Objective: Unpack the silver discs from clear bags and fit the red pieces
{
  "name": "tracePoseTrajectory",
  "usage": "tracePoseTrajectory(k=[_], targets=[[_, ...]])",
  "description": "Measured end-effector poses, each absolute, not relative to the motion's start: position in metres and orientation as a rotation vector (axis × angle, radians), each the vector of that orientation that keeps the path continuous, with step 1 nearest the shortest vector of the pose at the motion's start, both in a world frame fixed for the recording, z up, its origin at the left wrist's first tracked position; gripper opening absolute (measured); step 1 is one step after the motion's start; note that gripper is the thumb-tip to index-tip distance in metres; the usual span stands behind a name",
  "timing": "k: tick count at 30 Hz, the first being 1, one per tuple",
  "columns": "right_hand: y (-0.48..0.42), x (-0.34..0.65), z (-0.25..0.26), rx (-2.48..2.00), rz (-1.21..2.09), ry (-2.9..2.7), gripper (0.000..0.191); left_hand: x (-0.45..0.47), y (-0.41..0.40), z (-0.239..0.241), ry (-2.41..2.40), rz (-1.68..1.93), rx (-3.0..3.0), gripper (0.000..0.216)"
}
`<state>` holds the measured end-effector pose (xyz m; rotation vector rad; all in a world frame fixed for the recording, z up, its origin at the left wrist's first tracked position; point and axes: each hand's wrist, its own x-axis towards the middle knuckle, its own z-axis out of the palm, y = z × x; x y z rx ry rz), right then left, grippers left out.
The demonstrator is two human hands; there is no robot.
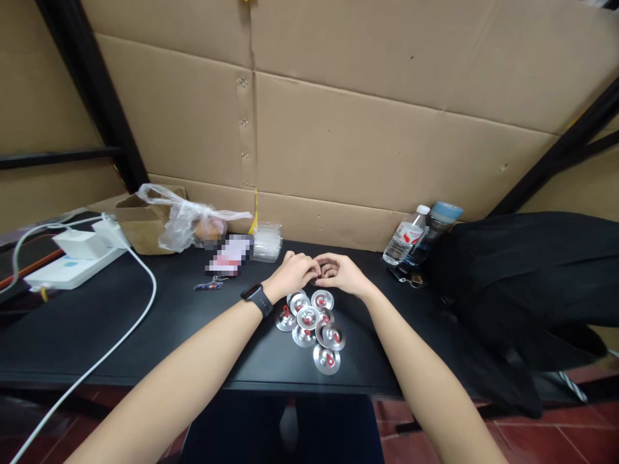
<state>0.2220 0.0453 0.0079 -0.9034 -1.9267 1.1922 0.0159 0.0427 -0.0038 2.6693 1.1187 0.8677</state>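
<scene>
Hands, two, bare: left hand (293, 274), with a black watch (257, 299) at the wrist, and right hand (341, 274) meet fingertip to fingertip over the middle of the bench (97, 328). Fingers of both are curled inward and pressed close; whether anything is pinched between them cannot be told. Discs (309, 319): about nine, round, shiny silver metal, shallow-dished, each with a small red mark at the centre. They lie in a loose overlapping heap on the black bench, just beside the hands on the near side, and the farthest ones touch or slip under the knuckles. Bottle (405, 243): clear, white cap, leaning at the back right next to a black cloth (522, 277). Power strip (72, 267): white, far left, with a white cable (135, 309) trailing toward the front edge. Plastic bag (186, 222): clear, crumpled, against the cardboard wall.
</scene>
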Motion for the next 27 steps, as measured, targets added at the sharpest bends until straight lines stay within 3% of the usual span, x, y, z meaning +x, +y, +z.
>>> tracePoseTrajectory(k=[6, 14, 17, 22, 27], targets=[[0.044, 0.224, 0.012, -0.815, 1.28, -1.852, 0.066, 0.012, 0.044, 0.002, 0.873, 1.125, 2.214, 0.013], [0.044, 0.22, 0.013, -0.866, 1.211, -1.726, 0.054, 0.016, 0.056, -0.002, 0.748, 1.214, 1.758, 0.021], [0.05, 0.231, 0.014, -1.012, 0.954, -1.898, 0.05, 0.009, 0.063, -0.006, 0.86, 1.226, 1.789, 0.017], [0.065, 0.275, 0.019, -1.471, 0.18, -2.197, 0.036, -0.013, 0.071, -0.014, 1.019, 1.044, 2.353, 0.011], [0.076, 0.307, 0.014, -1.762, 0.087, -2.259, 0.033, -0.017, 0.071, -0.015, 1.07, 0.953, 2.585, 0.015]])
